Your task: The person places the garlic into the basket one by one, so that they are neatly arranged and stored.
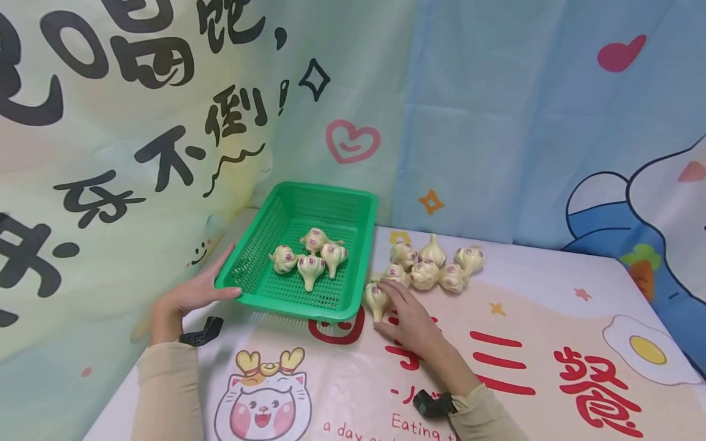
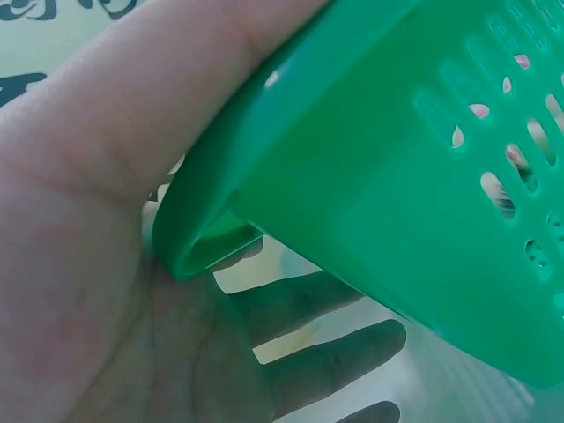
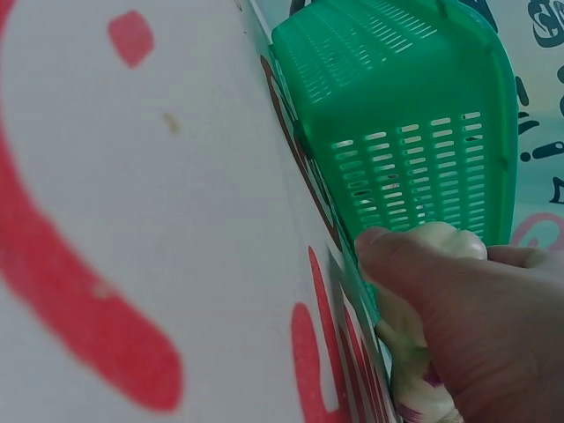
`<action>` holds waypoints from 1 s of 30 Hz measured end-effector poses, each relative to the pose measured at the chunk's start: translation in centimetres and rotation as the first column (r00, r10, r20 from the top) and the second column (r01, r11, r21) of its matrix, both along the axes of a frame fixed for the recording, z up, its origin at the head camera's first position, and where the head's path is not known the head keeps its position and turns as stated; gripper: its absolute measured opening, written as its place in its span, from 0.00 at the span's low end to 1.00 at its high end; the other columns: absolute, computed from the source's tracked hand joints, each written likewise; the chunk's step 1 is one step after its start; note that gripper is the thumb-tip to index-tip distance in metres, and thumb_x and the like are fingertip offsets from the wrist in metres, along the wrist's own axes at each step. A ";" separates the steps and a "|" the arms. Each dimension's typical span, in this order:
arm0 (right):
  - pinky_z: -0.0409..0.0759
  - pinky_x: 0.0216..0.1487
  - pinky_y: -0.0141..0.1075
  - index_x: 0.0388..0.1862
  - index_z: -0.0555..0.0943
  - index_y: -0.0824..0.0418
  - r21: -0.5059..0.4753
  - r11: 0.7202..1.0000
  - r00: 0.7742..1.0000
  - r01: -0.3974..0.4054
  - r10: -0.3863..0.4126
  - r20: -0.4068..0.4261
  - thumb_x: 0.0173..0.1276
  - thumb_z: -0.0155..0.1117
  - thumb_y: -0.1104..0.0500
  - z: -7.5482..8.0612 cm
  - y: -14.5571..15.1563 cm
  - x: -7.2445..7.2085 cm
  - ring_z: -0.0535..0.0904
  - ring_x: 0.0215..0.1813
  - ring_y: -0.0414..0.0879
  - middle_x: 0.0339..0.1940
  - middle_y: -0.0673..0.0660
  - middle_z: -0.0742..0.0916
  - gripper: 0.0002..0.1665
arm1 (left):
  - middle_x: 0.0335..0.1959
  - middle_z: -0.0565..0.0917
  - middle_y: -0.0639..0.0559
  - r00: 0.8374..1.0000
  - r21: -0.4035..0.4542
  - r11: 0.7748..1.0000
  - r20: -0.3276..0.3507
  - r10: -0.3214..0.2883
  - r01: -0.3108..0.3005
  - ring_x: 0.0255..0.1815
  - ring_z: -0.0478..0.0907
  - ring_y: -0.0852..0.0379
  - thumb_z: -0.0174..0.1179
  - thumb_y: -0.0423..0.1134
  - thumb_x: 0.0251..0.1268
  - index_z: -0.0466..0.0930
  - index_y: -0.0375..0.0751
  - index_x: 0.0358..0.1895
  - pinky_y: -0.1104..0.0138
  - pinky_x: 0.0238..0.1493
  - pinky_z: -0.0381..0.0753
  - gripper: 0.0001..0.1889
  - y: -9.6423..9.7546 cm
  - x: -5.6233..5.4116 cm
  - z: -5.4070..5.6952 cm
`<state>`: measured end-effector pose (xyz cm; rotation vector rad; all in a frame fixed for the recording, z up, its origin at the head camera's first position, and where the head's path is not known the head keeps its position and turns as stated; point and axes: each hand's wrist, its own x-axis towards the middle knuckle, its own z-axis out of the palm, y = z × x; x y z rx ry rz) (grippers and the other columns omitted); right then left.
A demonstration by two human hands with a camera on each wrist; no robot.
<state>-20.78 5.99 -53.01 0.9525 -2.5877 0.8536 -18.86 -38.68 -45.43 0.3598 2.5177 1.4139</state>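
Holding a green basket [image 1: 295, 309] with four garlic bulbs [image 1: 311, 269] inside, the left hand [image 1: 198, 291] hooks its thumb over the near-left corner, fingers spread below. The right hand [image 1: 410, 324] pinches another bulb [image 1: 375, 299] just outside the near-right corner; six loose bulbs [image 1: 425, 275] cluster beyond it on the printed tabletop [image 1: 551, 306].

The sleeved left arm [image 1: 168, 389] and right arm [image 1: 486, 409] reach forward, wrists bare; the left hand [image 1: 193, 293] holds, thumb splayed from extended fingers; the right hand [image 1: 412, 320] pinches between thumb and fingers.
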 end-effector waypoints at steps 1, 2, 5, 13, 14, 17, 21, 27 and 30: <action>0.75 0.59 0.44 0.69 0.66 0.56 -0.004 1.000 1.000 0.003 -0.003 0.009 0.49 0.78 0.51 0.1 0.0 0.0 0.70 0.65 0.48 0.67 0.53 0.71 0.49 | 0.77 0.33 0.42 1.000 -0.003 1.000 -0.002 0.002 -0.002 0.70 0.44 0.42 0.63 0.40 0.59 0.26 0.64 0.75 0.44 0.67 0.49 0.55 0.0 0.0 0.1; 0.75 0.59 0.44 0.69 0.66 0.56 -0.006 1.000 1.000 0.010 -0.010 0.023 0.50 0.78 0.50 0.2 -0.1 0.0 0.70 0.65 0.48 0.68 0.53 0.71 0.49 | 0.77 0.33 0.42 1.000 -0.004 1.000 -0.002 0.002 -0.002 0.70 0.45 0.42 0.63 0.40 0.60 0.26 0.65 0.75 0.45 0.66 0.49 0.55 -0.1 0.1 0.1; 0.73 0.61 0.45 0.70 0.65 0.54 -0.009 0.999 0.997 0.034 -0.034 0.073 0.51 0.77 0.49 0.4 -0.2 0.0 0.68 0.68 0.49 0.68 0.52 0.71 0.49 | 0.77 0.34 0.43 1.000 -0.005 1.000 -0.002 -0.001 0.001 0.70 0.45 0.43 0.63 0.40 0.60 0.26 0.67 0.75 0.46 0.66 0.50 0.54 0.0 0.1 0.2; 0.74 0.60 0.48 0.70 0.64 0.55 -0.092 0.991 0.989 0.096 -0.084 0.121 0.49 0.78 0.51 1.2 -0.2 0.3 0.65 0.70 0.51 0.68 0.54 0.71 0.51 | 0.77 0.33 0.42 1.000 -0.003 1.000 0.011 -0.002 0.002 0.70 0.45 0.43 0.63 0.41 0.60 0.25 0.66 0.74 0.43 0.66 0.48 0.55 0.0 0.0 0.2; 0.74 0.59 0.47 0.70 0.64 0.55 -0.098 0.990 0.989 0.104 -0.093 0.117 0.48 0.79 0.51 1.2 -0.1 0.3 0.65 0.70 0.51 0.68 0.54 0.72 0.51 | 0.77 0.33 0.42 1.000 -0.003 1.000 0.012 -0.002 0.002 0.70 0.45 0.42 0.63 0.41 0.60 0.25 0.66 0.74 0.42 0.66 0.48 0.55 0.0 0.0 0.2; 0.74 0.58 0.47 0.69 0.65 0.56 -0.125 0.985 0.990 0.115 -0.104 0.093 0.47 0.79 0.52 1.3 -0.1 0.4 0.67 0.68 0.51 0.67 0.54 0.73 0.51 | 0.77 0.32 0.41 1.000 -0.004 1.000 0.015 -0.001 0.001 0.70 0.44 0.42 0.63 0.41 0.60 0.24 0.65 0.75 0.41 0.67 0.47 0.55 0.1 0.0 0.1; 0.76 0.57 0.47 0.68 0.66 0.58 -0.177 0.978 0.992 0.109 -0.096 0.078 0.46 0.80 0.53 1.4 0.0 0.3 0.72 0.64 0.51 0.65 0.55 0.75 0.50 | 0.77 0.31 0.41 1.000 0.002 1.000 0.024 0.001 -0.001 0.72 0.42 0.41 0.63 0.41 0.60 0.24 0.64 0.75 0.39 0.67 0.45 0.55 0.1 0.1 0.2; 0.78 0.54 0.48 0.68 0.66 0.56 -0.245 0.962 0.988 0.122 -0.095 0.119 0.47 0.79 0.54 2.0 0.1 0.3 0.75 0.59 0.51 0.62 0.55 0.76 0.49 | 0.77 0.33 0.41 1.000 0.000 1.000 0.022 -0.001 0.001 0.70 0.45 0.42 0.63 0.41 0.60 0.24 0.61 0.75 0.44 0.67 0.49 0.55 0.2 0.3 0.4; 0.76 0.56 0.46 0.68 0.66 0.56 -0.271 0.955 0.988 0.121 -0.089 0.127 0.47 0.79 0.55 2.4 0.2 0.4 0.74 0.61 0.51 0.63 0.55 0.75 0.49 | 0.76 0.35 0.40 1.000 -0.005 1.000 0.015 -0.004 0.004 0.69 0.47 0.42 0.63 0.41 0.60 0.24 0.61 0.75 0.46 0.66 0.51 0.55 0.2 0.3 0.5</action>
